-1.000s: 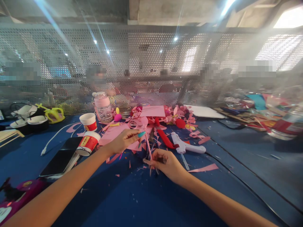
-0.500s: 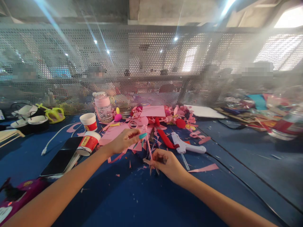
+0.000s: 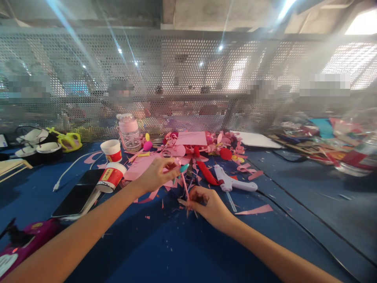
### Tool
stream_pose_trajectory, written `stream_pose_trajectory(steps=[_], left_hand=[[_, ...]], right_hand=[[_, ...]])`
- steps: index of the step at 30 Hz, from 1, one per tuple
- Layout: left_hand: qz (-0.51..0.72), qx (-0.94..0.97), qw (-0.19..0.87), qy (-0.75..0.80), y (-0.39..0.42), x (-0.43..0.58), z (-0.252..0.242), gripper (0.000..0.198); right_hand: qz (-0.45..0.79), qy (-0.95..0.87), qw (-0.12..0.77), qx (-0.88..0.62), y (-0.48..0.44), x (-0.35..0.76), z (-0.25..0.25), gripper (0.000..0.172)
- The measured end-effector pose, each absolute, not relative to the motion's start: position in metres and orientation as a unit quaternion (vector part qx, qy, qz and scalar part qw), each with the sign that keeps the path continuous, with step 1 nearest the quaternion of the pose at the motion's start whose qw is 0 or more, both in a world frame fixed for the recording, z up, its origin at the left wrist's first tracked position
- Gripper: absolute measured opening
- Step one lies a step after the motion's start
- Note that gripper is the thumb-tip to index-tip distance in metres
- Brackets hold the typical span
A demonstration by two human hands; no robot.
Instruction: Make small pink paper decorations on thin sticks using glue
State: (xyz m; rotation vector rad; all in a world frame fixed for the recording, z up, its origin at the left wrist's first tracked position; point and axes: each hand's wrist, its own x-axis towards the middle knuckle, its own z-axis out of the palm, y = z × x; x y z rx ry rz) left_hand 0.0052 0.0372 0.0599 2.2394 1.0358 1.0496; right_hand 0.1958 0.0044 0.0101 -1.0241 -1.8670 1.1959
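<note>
Pink strip: the slender piece (image 3: 185, 186) stands slightly tilted between your two hands, above the blue table (image 3: 141, 251) and in front of the paper heap.
Left hand: your thumb and fingers (image 3: 159, 173) close in a pinch on the strip's upper end, teal nails showing.
Right hand: your thumb and fingertips (image 3: 209, 204) grip its lower end; the other fingers curl in.
Step in hand: judged from this pose, you are working the strip at both ends. The next move calls for a light, steady pinch, since so thin a piece could crease or bend.
Glue gun: the white tool (image 3: 229, 179) lies beyond your right hand, a translucent stick (image 3: 231, 202) extending toward you.
Paper heap: cut pink pieces spread behind your hands, a flat pink sheet (image 3: 192, 138) on top.
Upright cup: the red-and-white cup (image 3: 114, 156) shows a pale inner wall; you cannot tell what it holds.
Tipped cup: its neighbour (image 3: 110, 181) lies beside the dark phone (image 3: 77, 194), contents hidden.
Pink-topped bottle: the clear vessel (image 3: 129, 126) stands behind the cups; its contents are indistinct.
Large bottle: the transparent one (image 3: 361, 161) at far right is too blurred to read.
</note>
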Motion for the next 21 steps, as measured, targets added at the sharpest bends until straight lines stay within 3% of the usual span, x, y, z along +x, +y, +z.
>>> stream_pose_trajectory(steps=[15,21], left_hand=[[0.376,0.813,0.274,0.351,0.0372,0.002,0.0618,0.024],[0.414,0.763,0.435,0.239,0.0406,-0.0023,0.0643,0.052]], right_hand=[[0.455,-0.728,0.333,-0.389,0.0037,0.1951,0.0108,0.032],[0.458,-0.734,0.318,-0.387,0.002,0.1949,0.0127,0.033]])
